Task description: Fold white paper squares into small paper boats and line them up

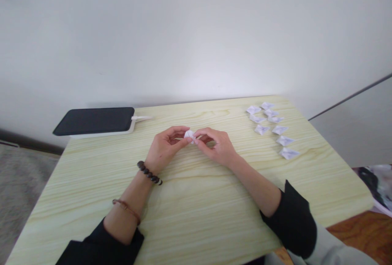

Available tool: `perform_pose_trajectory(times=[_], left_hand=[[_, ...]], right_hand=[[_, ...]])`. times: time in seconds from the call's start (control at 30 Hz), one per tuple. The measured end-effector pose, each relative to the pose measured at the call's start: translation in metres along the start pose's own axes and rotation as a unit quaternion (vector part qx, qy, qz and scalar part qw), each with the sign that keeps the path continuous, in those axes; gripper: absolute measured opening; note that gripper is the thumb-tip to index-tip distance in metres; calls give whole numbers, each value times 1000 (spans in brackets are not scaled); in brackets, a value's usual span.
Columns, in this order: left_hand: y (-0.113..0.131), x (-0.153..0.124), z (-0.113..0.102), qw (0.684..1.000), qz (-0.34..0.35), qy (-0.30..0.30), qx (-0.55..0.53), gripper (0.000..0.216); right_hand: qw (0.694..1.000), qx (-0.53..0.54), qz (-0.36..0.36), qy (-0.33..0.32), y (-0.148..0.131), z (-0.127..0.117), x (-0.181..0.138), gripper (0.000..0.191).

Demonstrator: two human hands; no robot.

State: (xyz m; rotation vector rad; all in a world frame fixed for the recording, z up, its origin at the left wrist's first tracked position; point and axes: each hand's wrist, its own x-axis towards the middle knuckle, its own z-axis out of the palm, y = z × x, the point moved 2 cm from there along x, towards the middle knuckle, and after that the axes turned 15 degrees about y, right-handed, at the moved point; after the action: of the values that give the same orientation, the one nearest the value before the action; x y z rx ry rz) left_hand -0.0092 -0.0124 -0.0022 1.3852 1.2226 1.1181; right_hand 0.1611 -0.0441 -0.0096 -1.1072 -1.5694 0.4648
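Note:
Between my two hands, above the middle of the table, is a small piece of folded white paper (189,134). My left hand (167,144) pinches its left side between thumb and fingers. From the right, my right hand (216,144) grips the paper's right end with thumb and forefinger. The fingertips hide part of the paper. Over at the table's right lie several small folded white paper pieces (285,140), pointed in shape and set in loose rows.
A dark-screened phone (96,119) lies on a white block at the table's back left, with a white cable plug (141,118) at its right end. The pale wood-grain table (196,208) meets a white wall (196,36) behind it. Patterned fabric (378,183) shows beyond the right edge.

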Motion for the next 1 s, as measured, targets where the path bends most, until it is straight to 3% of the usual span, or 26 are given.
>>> perform_pose_trajectory(times=[0.2, 0.43, 0.7, 1.0], left_hand=[[-2, 0, -1, 1000, -16, -5, -13, 45], [-1, -1, -2, 999, -26, -6, -20, 39], [1, -2, 0, 1000, 9, 24, 15, 29], [0, -2, 1, 1000, 7, 6, 16, 32]], right_hand=[[997, 8, 73, 6, 3, 2, 1, 17], [997, 11, 75, 13, 1, 1, 2, 14], [998, 6, 63, 11, 2, 2, 2, 9], [992, 48, 112, 18, 4, 4, 0, 15]])
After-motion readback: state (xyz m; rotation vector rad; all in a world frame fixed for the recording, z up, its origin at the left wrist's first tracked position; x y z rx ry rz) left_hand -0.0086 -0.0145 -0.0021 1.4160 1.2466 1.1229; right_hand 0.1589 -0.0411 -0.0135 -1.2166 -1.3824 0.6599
